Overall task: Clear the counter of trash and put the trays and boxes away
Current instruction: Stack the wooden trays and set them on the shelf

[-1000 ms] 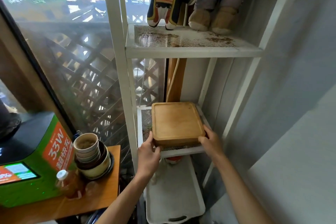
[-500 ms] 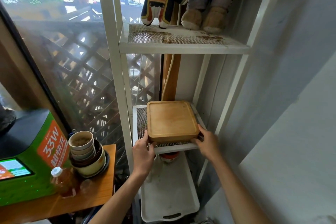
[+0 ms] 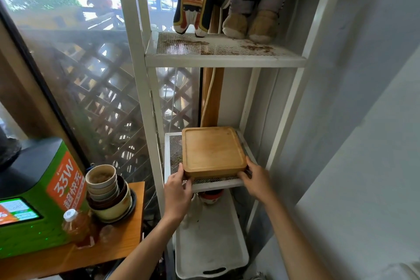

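Putting-away step: your left hand (image 3: 178,185) and right hand (image 3: 256,179) grasp the wooden tray (image 3: 212,151) at the shelf's (image 3: 217,185) front edge; next, release both.

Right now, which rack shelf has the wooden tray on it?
The middle mesh shelf: the wooden tray lies flat on it, a hand at each front corner. The top shelf holds two plush dolls; the white tray sits lower.
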